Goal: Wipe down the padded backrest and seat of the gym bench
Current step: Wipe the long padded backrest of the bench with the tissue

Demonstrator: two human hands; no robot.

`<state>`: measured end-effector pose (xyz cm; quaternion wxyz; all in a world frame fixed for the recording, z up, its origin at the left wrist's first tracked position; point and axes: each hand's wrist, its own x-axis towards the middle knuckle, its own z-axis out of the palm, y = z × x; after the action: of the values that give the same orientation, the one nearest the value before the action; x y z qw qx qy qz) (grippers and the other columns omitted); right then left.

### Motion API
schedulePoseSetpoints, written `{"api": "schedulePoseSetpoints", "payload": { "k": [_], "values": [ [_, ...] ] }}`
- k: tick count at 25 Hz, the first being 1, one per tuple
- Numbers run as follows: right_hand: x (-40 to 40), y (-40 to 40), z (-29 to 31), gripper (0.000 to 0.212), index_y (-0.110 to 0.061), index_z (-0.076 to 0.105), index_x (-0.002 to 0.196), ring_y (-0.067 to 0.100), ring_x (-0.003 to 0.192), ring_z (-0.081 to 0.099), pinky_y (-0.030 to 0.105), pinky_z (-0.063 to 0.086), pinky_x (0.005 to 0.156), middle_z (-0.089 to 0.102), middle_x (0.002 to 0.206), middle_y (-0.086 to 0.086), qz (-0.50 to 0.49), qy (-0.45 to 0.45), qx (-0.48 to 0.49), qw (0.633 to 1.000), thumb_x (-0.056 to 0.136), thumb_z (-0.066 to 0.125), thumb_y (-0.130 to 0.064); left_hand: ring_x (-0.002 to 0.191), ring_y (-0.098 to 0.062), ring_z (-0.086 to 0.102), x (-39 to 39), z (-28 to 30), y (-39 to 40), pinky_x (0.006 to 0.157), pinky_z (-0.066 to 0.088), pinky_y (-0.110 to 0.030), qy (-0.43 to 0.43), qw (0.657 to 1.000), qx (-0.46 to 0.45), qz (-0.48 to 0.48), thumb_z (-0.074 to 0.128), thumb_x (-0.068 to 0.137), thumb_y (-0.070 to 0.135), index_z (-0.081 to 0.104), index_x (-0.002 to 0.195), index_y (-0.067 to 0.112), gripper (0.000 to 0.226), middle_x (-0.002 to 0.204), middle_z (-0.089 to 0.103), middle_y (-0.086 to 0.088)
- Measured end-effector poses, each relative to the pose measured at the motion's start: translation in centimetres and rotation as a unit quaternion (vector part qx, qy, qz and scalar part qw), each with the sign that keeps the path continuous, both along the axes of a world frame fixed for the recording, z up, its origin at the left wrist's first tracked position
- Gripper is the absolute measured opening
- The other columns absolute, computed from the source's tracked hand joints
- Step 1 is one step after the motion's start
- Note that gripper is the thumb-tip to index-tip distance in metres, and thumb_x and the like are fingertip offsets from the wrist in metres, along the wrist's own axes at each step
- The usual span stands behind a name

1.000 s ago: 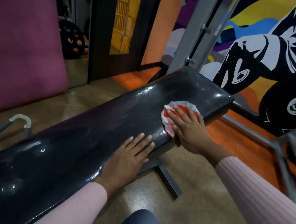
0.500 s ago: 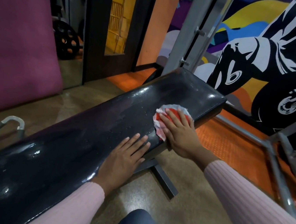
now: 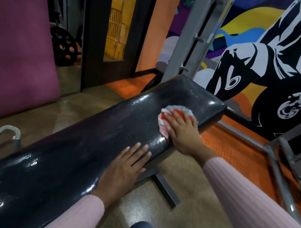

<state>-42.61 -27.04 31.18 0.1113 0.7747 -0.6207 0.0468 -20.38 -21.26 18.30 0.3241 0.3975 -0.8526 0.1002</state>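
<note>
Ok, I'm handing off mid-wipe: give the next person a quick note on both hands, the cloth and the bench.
Left hand: flat on the bench pad near its front edge, fingers straight, holding nothing.
Right hand: pressing the red and white cloth flat on the pad, close to the far end.
Done: the pad shows droplets and a wet sheen around the cloth; how much has been wiped cannot be told.
Left: probably the far end beyond the cloth, then the long near stretch toward the camera.
</note>
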Motion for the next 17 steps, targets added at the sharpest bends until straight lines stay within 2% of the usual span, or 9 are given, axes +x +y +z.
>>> {"api": "schedulePoseSetpoints", "payload": {
  "k": [2, 4, 6, 9, 11, 13, 15, 17],
  "values": [
    [-1.8, 2.3, -0.4, 0.050, -0.042, 0.010, 0.152, 0.015, 0.149, -0.010, 0.042, -0.008, 0.118, 0.002, 0.159, -0.018, 0.042, 0.016, 0.006, 0.999, 0.103, 0.016, -0.048, 0.137, -0.023, 0.036, 0.0, 0.3, 0.1, 0.107, 0.038, -0.041, -0.005, 1.000, -0.005, -0.002, 0.033, 0.098, 0.033, 0.049, 0.138, 0.017, 0.046, 0.147, 0.044, -0.004],
    [-4.2, 2.0, 0.3, 0.054, -0.045, 0.008, 0.151, 0.011, 0.149, -0.008, 0.042, -0.004, 0.118, 0.006, 0.161, -0.018, 0.017, 0.007, 0.004, 1.000, 0.099, 0.007, -0.054, 0.138, -0.023, 0.035, 0.0, 0.3, 0.0, 0.108, 0.031, -0.039, -0.005, 1.000, -0.015, 0.003, 0.032, 0.099, 0.032, 0.048, 0.138, 0.016, 0.046, 0.147, 0.042, -0.004],
    [-5.4, -0.5, 1.4, 0.062, -0.044, 0.013, 0.152, 0.015, 0.150, -0.001, 0.048, 0.002, 0.118, 0.012, 0.162, -0.014, -0.044, -0.014, -0.008, 0.999, 0.093, 0.002, -0.058, 0.139, -0.023, 0.033, 0.0, 0.0, 0.1, 0.109, 0.027, -0.039, -0.011, 1.000, -0.015, 0.004, 0.032, 0.099, 0.032, 0.046, 0.140, 0.017, 0.046, 0.149, 0.039, -0.004],
    [-2.7, -4.3, 2.4, 0.063, -0.039, 0.018, 0.152, 0.025, 0.150, 0.006, 0.054, 0.005, 0.118, 0.016, 0.162, -0.009, -0.096, -0.008, -0.008, 0.995, 0.093, 0.007, -0.058, 0.140, -0.023, 0.031, 0.0, -0.3, -0.3, 0.109, 0.028, -0.039, 0.001, 1.000, -0.008, -0.002, 0.035, 0.099, 0.031, 0.047, 0.140, 0.017, 0.045, 0.150, 0.038, -0.004],
    [0.2, -4.3, 1.9, 0.067, -0.037, 0.015, 0.153, 0.027, 0.150, 0.003, 0.055, 0.003, 0.118, 0.014, 0.163, -0.007, -0.072, 0.010, 0.006, 0.997, 0.090, 0.005, -0.059, 0.140, -0.023, 0.032, 0.0, -0.3, -0.1, 0.107, 0.030, -0.039, -0.002, 1.000, -0.006, -0.007, 0.036, 0.098, 0.030, 0.048, 0.139, 0.016, 0.045, 0.150, 0.039, -0.004],
    [1.8, -2.1, 0.8, 0.063, -0.037, 0.013, 0.154, 0.026, 0.151, -0.002, 0.051, -0.001, 0.118, 0.009, 0.163, -0.009, -0.003, 0.037, 0.027, 0.999, 0.093, 0.004, -0.055, 0.139, -0.023, 0.034, -0.1, -0.1, -0.1, 0.106, 0.030, -0.039, -0.004, 1.000, -0.006, -0.008, 0.036, 0.098, 0.031, 0.049, 0.138, 0.016, 0.045, 0.149, 0.041, -0.004],
    [0.8, 0.4, 0.3, 0.054, -0.041, 0.011, 0.153, 0.018, 0.150, -0.007, 0.044, -0.006, 0.118, 0.005, 0.162, -0.015, 0.063, 0.036, 0.033, 0.997, 0.100, 0.007, -0.052, 0.138, -0.023, 0.035, -0.1, 0.2, 0.1, 0.107, 0.029, -0.039, -0.012, 1.000, -0.004, -0.004, 0.035, 0.097, 0.031, 0.051, 0.137, 0.017, 0.045, 0.147, 0.042, -0.004],
    [-1.6, 0.3, 0.9, 0.052, -0.044, 0.012, 0.152, 0.012, 0.150, -0.006, 0.041, -0.004, 0.119, 0.006, 0.160, -0.019, 0.065, 0.027, 0.032, 0.997, 0.102, 0.009, -0.053, 0.138, -0.022, 0.035, 0.0, 0.4, 0.0, 0.107, 0.028, -0.039, -0.011, 1.000, -0.003, -0.001, 0.032, 0.098, 0.032, 0.050, 0.137, 0.018, 0.045, 0.148, 0.042, -0.003]
  ]
}}
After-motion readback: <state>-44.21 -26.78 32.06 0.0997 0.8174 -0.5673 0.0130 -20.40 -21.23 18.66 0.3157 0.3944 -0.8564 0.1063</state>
